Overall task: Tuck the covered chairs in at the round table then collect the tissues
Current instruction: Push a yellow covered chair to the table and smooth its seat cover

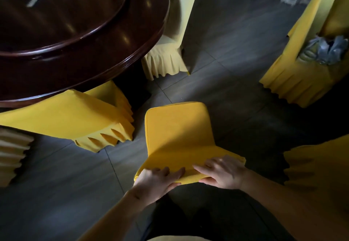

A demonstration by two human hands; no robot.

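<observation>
Bare forearms, no sleeves, no rings — left hand (157,181), right hand (222,172); dark trousers below.

Chair cover (175,135) bright yellow; round table (79,51) dark glossy brown; floor (236,38) grey.

Both hands grip the top edge of a yellow-covered chair (179,138) standing on grey floor tiles (236,38), the left hand (156,182) beside the right hand (222,172), fingers curled over the fabric. A dark round table (90,67) fills the upper left, a second yellow chair (75,119) tucked under its near edge and a pale chair (170,51) at its right edge. Another yellow chair (302,67) at far right carries crumpled clear plastic (324,51).
</observation>
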